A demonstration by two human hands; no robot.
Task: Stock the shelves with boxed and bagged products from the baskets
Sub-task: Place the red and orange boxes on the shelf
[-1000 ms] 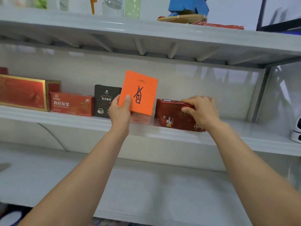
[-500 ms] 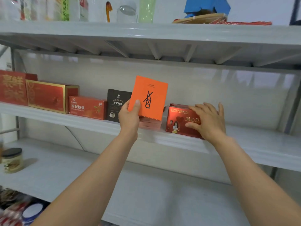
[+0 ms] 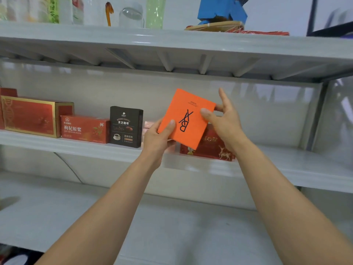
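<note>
Orange and flat, the orange box is held up in the air in front of the middle shelf, tilted so its top left corner leans right and its black lettering reads sideways. The left hand grips the lower left corner, thumb on the front face and fingers curled behind. The right hand pinches the right edge, thumb on the face and fingers behind, with one finger pointing straight up. The box's lower corner overlaps a dark red box that sits at the shelf's front lip. To the left along the lip stand a black coffee box, a flat red box and a gold-edged red box, each touching or just beside the next. A pink box peeks out between the coffee box and the left hand. Right of the dark red box the white board runs on to the side upright. The ribbed underside of the upper shelf hangs well above the orange box's top edge.
</note>
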